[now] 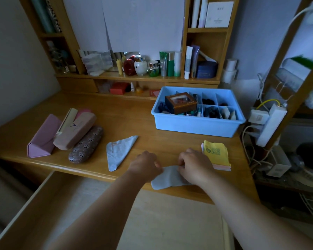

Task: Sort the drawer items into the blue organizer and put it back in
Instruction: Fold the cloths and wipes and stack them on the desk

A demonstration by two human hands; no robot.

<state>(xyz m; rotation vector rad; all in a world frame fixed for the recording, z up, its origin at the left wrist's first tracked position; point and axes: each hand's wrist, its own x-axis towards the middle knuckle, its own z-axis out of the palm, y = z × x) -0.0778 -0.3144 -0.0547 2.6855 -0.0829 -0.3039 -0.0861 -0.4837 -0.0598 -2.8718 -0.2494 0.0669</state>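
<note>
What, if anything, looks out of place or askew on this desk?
One oddity: the brown box sits tilted atop the dividers of the blue organizer, not inside a compartment. Otherwise nothing is spilled or damaged. Both the left hand and the right hand pinch a grey cloth at the desk edge.

The room is dim, the colours muted and greyish. The brightest patches are the pale sheets (126,24) on the back wall and a washed-out area at the upper right — soft, diffuse light with no hard shadows. A faint sheen lies on the table (130,112). Straight edges bow toward the frame's borders — wide-angle distortion. The right-hand rack (300,73) is smeared with blur.
</note>
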